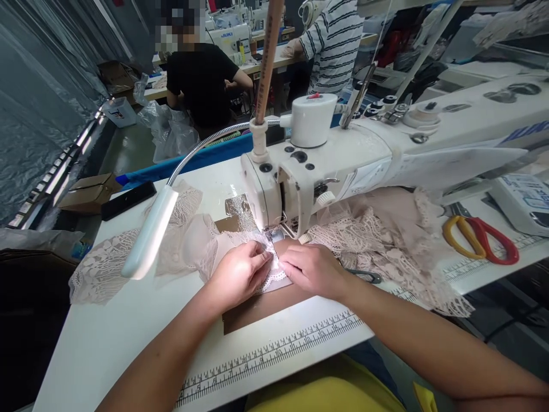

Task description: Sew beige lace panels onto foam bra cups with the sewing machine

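Both of my hands work at the needle of a white sewing machine [263, 194]. Pale pink lace fabric [275, 277] lies under the presser foot, its scalloped edge between my hands. My left hand [242, 270] has its fingers closed on the lace, left of the needle. On the right side, my right hand [315, 269] pinches the same lace edge with bent fingers. More lace [107, 266] spreads over the table to the left, and a gathered heap of lace [373, 234] lies right of the needle.
A lit lamp [151, 234] on a bendable neck hangs left of the machine. Red-and-yellow-handled scissors [480, 240] lie at the right. A dark phone-like slab [128, 201] rests at the table's far left edge. A ruler strip [274, 357] runs along the front. Two people sit beyond.
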Motion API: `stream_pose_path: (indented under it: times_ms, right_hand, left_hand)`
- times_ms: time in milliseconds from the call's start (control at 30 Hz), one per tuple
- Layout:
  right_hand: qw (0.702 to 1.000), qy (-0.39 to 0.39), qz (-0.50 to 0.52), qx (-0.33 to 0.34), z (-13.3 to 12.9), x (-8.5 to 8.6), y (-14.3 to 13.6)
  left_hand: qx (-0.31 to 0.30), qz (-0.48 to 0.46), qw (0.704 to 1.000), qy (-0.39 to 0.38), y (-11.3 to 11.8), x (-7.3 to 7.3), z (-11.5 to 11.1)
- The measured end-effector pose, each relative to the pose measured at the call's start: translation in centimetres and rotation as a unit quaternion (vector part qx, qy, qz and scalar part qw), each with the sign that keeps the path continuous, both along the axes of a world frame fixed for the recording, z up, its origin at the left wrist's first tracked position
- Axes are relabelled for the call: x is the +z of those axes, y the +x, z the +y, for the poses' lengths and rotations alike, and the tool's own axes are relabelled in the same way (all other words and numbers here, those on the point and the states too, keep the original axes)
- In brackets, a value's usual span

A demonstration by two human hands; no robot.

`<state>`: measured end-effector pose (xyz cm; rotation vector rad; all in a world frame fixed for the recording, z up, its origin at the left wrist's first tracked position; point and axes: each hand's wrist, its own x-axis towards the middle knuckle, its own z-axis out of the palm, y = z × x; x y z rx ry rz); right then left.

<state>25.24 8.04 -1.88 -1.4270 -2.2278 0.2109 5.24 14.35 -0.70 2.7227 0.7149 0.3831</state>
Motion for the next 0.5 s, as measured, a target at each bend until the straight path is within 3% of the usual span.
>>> stream_pose_path:
  times_ms: [67, 167, 367, 500]
  right_hand:
    - [0.999, -0.003, -0.015, -0.038, 0.25, 0.08, -0.01]
    - [0.998, -0.014, -0.054, -0.040, 0.54, 0.13, -0.19]
    - [0.992, -0.009, -0.123, -0.027, 0.54, -0.14, -0.53]
    - [0.988, -0.018, -0.146, -0.038, 0.49, -0.30, -0.64]
  left_hand:
    - [-0.002, 0.033, 0.999, 0.036, 0.03, -0.10, -0.05]
    - [-0.013, 0.057, 0.996, 0.065, -0.01, -0.10, -0.07]
    - [-0.016, 0.034, 0.999, 0.033, -0.07, 0.24, -0.02]
    - [-0.018, 0.060, 0.997, 0.055, 0.03, -0.12, 0.20]
